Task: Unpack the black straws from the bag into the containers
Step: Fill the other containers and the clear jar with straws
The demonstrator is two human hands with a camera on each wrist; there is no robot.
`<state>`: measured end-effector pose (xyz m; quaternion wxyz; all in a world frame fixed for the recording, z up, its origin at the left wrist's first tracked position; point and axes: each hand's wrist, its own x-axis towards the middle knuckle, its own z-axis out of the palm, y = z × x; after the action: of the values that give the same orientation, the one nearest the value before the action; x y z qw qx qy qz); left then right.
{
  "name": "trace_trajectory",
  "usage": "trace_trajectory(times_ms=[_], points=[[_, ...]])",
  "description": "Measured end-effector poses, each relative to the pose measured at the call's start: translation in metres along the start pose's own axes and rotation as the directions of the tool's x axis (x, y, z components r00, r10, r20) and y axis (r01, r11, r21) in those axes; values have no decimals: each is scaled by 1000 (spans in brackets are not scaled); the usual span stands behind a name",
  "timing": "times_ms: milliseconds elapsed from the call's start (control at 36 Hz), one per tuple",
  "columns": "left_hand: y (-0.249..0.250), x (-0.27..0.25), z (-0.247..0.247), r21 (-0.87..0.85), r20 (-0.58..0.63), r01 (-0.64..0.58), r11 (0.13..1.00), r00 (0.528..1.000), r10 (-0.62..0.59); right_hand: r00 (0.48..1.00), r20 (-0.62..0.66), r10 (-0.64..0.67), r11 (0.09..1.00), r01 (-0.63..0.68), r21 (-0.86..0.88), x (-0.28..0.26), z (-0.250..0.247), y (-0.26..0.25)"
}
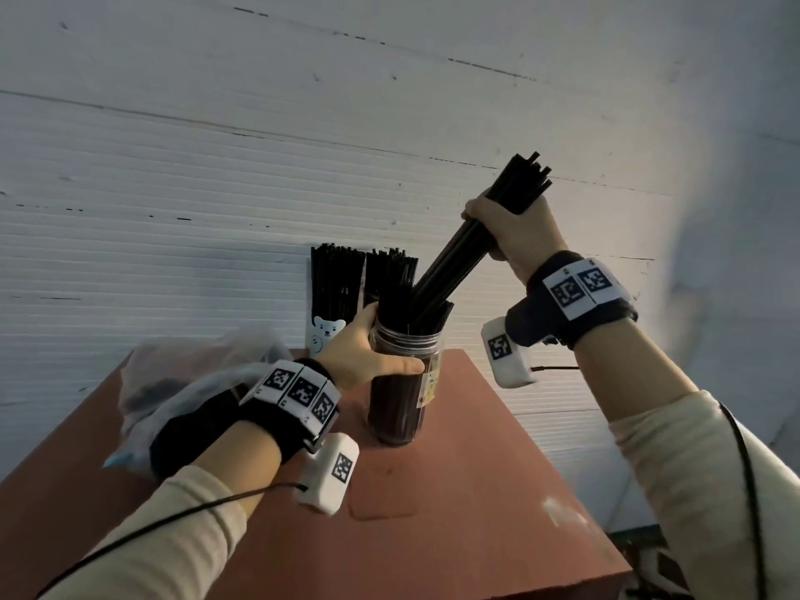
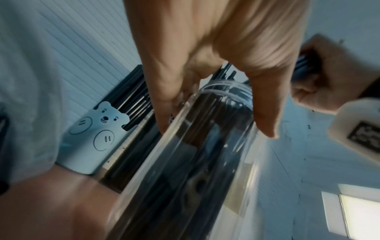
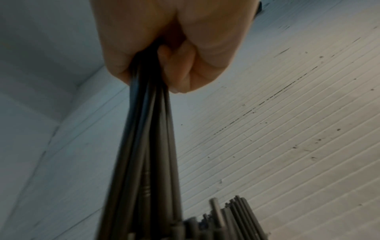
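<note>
Our right hand [image 1: 515, 229] clenches a bundle of thin black plastic straws [image 1: 459, 253], their lower ends entering the clear glass jar [image 1: 402, 396] that our left hand [image 1: 368, 352] grips near its rim. The straws seem light, slightly flexible and slippery, so we judge a mid-length grasp keeps them together.

The clear jar [image 1: 404, 383] is showing glossy, see-through walls, likely plastic, and the black straws [image 1: 454, 262] are looking smooth with a slight sheen. The bag [image 1: 182, 374] is appearing as thin, crinkled translucent plastic, lying on a smooth, matt reddish-brown table [image 1: 476, 491] before a ribbed white wall [image 1: 216, 166].
</note>
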<state>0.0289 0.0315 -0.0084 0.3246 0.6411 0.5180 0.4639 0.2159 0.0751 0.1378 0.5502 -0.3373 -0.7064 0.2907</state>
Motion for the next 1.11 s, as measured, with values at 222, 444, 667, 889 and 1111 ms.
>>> trace_trajectory(times_ms=[222, 444, 667, 889, 1111], points=[[-4, 2, -2, -25, 25, -14, 1000, 1000, 14, 984, 177, 33, 983, 0, -185, 3, 21, 7], [-3, 1, -2, -11, 23, 10, 1000, 1000, -9, 923, 367, 112, 930, 33, -366, -18, 36, 39], [0, -1, -1, -7, 27, 34, 999, 999, -33, 964, 265, 25, 930, 75, -361, -35, 37, 38], [1, -3, 2, -38, 15, 30, 999, 999, -30, 865, 221, -451, 826, 498, -263, -55, 49, 31], [4, -7, 4, -50, -20, 23, 998, 1000, -24, 869, 411, -275, 760, 459, -460, -64, 47, 45]])
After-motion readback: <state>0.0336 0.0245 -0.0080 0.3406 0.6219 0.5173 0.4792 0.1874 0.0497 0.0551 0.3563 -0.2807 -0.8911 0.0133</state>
